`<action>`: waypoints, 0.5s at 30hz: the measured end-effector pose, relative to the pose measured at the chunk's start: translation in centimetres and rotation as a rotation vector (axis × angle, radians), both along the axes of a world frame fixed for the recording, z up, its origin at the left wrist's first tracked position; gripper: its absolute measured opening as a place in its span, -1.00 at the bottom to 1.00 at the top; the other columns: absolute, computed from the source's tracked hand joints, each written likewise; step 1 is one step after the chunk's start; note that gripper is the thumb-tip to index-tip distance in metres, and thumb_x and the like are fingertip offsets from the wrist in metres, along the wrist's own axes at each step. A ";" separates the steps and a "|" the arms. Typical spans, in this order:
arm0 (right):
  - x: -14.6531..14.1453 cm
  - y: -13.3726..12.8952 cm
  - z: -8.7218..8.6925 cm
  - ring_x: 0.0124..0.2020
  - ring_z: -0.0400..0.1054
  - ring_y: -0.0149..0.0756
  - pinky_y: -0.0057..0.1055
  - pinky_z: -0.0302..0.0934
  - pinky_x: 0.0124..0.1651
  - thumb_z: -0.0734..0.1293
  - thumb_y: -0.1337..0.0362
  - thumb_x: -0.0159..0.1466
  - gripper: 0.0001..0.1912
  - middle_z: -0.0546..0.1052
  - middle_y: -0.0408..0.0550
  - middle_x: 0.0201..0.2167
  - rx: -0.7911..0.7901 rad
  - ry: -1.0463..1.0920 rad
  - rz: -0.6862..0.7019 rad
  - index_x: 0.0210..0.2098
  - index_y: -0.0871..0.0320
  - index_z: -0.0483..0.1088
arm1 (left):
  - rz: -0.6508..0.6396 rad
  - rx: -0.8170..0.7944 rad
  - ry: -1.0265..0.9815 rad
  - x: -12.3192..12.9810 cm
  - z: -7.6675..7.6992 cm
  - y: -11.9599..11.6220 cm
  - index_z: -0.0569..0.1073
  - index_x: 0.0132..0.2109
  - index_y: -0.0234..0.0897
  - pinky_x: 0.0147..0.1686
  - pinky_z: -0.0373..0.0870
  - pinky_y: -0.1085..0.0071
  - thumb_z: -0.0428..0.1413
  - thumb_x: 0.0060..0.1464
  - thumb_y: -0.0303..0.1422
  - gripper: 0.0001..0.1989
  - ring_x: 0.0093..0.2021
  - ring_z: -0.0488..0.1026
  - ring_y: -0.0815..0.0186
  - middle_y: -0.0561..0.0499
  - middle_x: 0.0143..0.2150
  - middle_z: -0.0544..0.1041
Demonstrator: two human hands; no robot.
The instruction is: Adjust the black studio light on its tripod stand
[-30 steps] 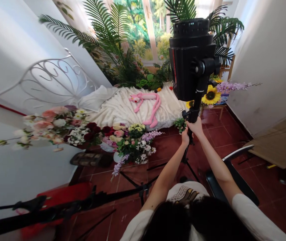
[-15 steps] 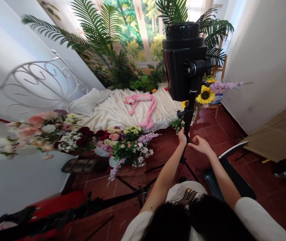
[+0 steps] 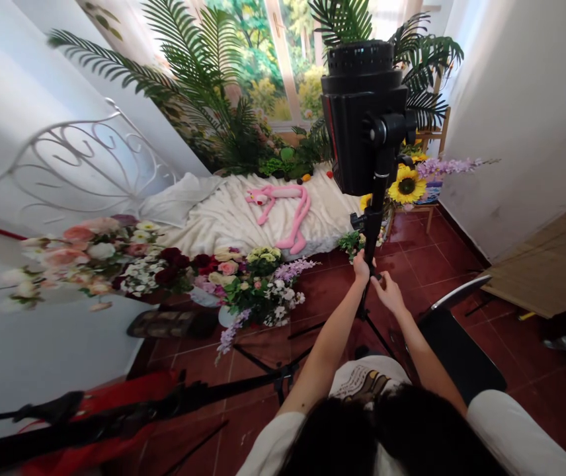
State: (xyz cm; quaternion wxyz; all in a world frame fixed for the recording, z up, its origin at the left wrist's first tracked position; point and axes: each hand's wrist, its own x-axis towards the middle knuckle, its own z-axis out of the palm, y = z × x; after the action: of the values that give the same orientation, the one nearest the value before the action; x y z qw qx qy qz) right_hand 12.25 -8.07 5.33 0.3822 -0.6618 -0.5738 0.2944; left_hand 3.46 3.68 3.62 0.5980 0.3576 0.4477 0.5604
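A black studio light (image 3: 365,119) stands upright on a black light stand (image 3: 373,228) in front of me. My left hand (image 3: 361,267) is wrapped round the stand's pole, below a black clamp knob (image 3: 357,221). Just to the right of the pole, my right hand (image 3: 386,289) has its thumb and fingers brought together at a small dark knob on the stand. The fingertips partly hide that knob. Below my hands, the stand's legs reach down to the red tiled floor (image 3: 317,291).
A pink plush toy (image 3: 293,218) lies on a cream blanket (image 3: 223,218). Flower bunches (image 3: 258,284) stand at the left front, sunflowers (image 3: 406,185) beyond the pole. A black chair (image 3: 461,357) is at my right. Another black stand (image 3: 213,393) crosses the lower left.
My right hand has moved left to the pole, and its spread thumb and fingers have closed at the knob. My left hand still holds the pole.
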 end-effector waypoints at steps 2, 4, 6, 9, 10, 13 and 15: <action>0.2 -0.5 0.1 -0.39 0.41 -0.20 -0.36 0.21 -0.31 0.35 -0.13 0.24 -0.52 0.53 -0.11 -0.27 0.046 -0.015 -0.028 -0.04 0.04 0.29 | 0.006 0.017 0.012 0.0 0.1 -0.1 0.27 -0.64 -0.17 -0.52 0.25 0.44 -0.21 0.28 -0.22 -0.48 -0.64 0.26 0.36 0.01 -0.69 0.33; 0.4 -0.9 0.3 -0.38 0.38 -0.23 -0.38 0.20 -0.34 0.40 -0.07 0.19 -0.48 0.51 -0.08 -0.20 0.103 -0.034 -0.068 0.00 0.05 0.27 | 0.012 0.034 0.012 -0.1 0.2 -0.2 0.30 -0.62 -0.18 -0.52 0.24 0.45 -0.18 0.27 -0.23 -0.51 -0.64 0.26 0.36 0.02 -0.69 0.33; 0.7 -1.1 0.7 -0.36 0.36 -0.24 -0.38 0.19 -0.34 0.38 -0.05 0.20 -0.57 0.49 -0.08 -0.22 0.128 -0.063 -0.069 -0.08 0.05 0.29 | 0.010 0.040 0.010 -0.1 0.3 -0.2 0.31 -0.60 -0.18 -0.52 0.24 0.46 -0.15 0.25 -0.23 -0.54 -0.63 0.27 0.36 0.03 -0.69 0.34; 0.8 -0.8 1.2 -0.31 0.34 -0.22 -0.39 0.18 -0.31 0.35 -0.11 0.25 -0.64 0.46 -0.06 -0.27 0.139 -0.102 -0.042 -0.26 0.04 0.31 | 0.005 0.027 0.008 -0.1 0.6 -0.3 0.29 -0.62 -0.18 -0.53 0.23 0.47 -0.14 0.24 -0.25 -0.54 -0.63 0.27 0.37 0.03 -0.69 0.32; 0.8 -0.7 1.3 -0.30 0.33 -0.22 -0.39 0.18 -0.30 0.34 -0.14 0.27 -0.62 0.45 -0.06 -0.29 0.139 -0.101 -0.035 -0.32 0.04 0.30 | 0.001 0.025 0.008 -0.1 0.7 -0.3 0.28 -0.63 -0.18 -0.52 0.23 0.46 -0.15 0.23 -0.26 -0.54 -0.63 0.27 0.37 0.03 -0.69 0.32; 0.1 0.1 1.0 -0.36 0.28 -0.26 -0.41 0.17 -0.32 0.25 -0.25 0.30 -0.49 0.40 -0.08 -0.41 0.123 0.030 -0.035 -0.47 0.05 0.25 | -0.001 0.021 0.004 -0.2 1.1 -0.5 0.29 -0.63 -0.19 -0.51 0.25 0.46 -0.17 0.23 -0.27 -0.53 -0.63 0.27 0.38 0.02 -0.68 0.33; -0.6 0.6 0.6 -0.44 0.22 -0.31 -0.45 0.12 -0.41 0.21 -0.29 0.30 -0.43 0.37 -0.12 -0.51 0.039 0.237 -0.052 -0.50 0.07 0.26 | 0.004 0.012 -0.001 -0.2 1.2 -0.6 0.28 -0.63 -0.20 -0.50 0.25 0.45 -0.16 0.24 -0.26 -0.53 -0.64 0.27 0.39 0.03 -0.68 0.33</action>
State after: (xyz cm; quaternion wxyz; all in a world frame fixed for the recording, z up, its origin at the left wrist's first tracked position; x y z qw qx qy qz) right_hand 11.68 -7.44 5.96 0.4674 -0.6294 -0.5131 0.3495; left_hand 3.25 3.12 4.82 0.5949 0.3600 0.4446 0.5647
